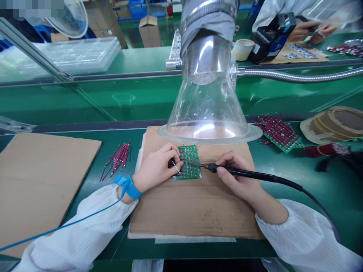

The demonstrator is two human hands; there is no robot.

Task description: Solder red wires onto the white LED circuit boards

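Note:
A green circuit board panel (194,162) with rows of small solder points lies on the cardboard sheet. My left hand (159,164) rests over its left side, thumb and fingers pinched on a thin silvery wire (176,167) that looks like solder wire. Dark red leads show beside those fingers; whether they are held too is partly hidden. My right hand (239,177) grips a black soldering iron (252,173) like a pen, its tip at the middle of the panel. Around my left wrist sits a blue strap (127,187) with a cord.
Above the panel hangs a clear fume hood (208,102). Loose dark red wires (117,160) lie to the left, near another cardboard sheet (42,181). At right are wired boards (279,132), a wire bundle (326,150) and a tape roll (334,124). Across the bench, another person's hands (312,32) work.

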